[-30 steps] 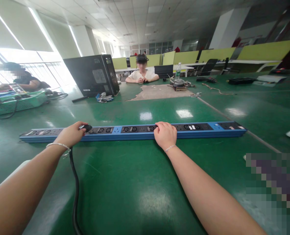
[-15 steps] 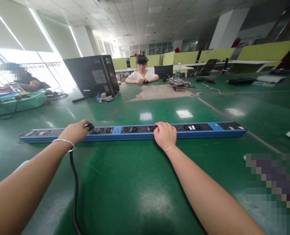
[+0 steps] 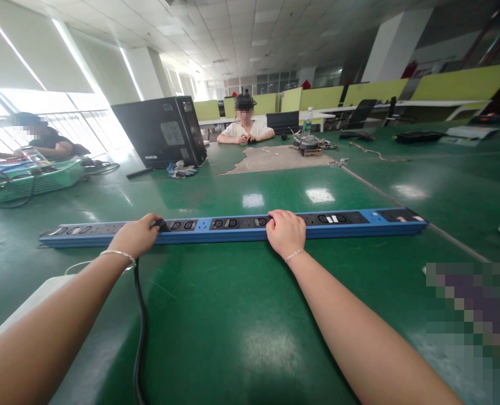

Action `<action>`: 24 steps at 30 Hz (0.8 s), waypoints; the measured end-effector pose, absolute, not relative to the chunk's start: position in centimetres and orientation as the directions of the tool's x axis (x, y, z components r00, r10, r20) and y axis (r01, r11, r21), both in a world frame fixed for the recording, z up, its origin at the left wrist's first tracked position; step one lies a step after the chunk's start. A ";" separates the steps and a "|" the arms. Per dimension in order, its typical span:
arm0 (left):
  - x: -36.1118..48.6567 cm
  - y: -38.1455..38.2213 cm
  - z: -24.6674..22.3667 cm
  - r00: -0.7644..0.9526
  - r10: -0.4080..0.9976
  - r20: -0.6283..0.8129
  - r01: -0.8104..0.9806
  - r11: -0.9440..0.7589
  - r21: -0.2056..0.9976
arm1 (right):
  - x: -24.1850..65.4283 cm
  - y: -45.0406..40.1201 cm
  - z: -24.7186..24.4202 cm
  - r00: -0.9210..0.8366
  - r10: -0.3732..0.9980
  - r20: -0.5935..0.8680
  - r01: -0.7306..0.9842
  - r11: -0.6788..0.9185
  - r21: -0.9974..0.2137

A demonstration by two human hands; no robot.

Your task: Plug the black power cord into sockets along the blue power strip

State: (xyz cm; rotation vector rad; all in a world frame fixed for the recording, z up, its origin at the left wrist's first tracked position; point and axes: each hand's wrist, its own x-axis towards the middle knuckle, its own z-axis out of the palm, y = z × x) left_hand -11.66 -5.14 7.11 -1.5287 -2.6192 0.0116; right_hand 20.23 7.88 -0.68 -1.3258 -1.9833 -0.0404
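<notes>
1 camera, on the wearer's head, looks forward and down over the nearby counter [image 3: 216,315], ceiling [image 3: 216,34] showing above.

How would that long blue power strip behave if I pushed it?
The power strip looks stiff, its long body lying straight. It probably won't roll, given its flat sides, but might slide, since the green tabletop looks glossy.

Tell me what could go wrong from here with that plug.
The left hand partly hides the black plug, so misalignment could go unnoticed. The black cable trailing toward the viewer might tug it askew. The power strip could slide on the glossy table if the right hand lifts off.
</notes>
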 end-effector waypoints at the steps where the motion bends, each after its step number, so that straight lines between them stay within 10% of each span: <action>1: -11.6 -5.1 7.0 -0.498 0.862 0.092 0.861 0.504 -0.063 | 20.2 7.9 -0.7 -0.196 0.787 0.586 0.810 0.466 -0.356; 24: -11.4 -4.8 6.4 -0.601 0.792 0.102 0.796 0.605 -0.008 | 20.2 7.9 -0.7 -0.191 0.777 0.600 0.807 0.472 -0.355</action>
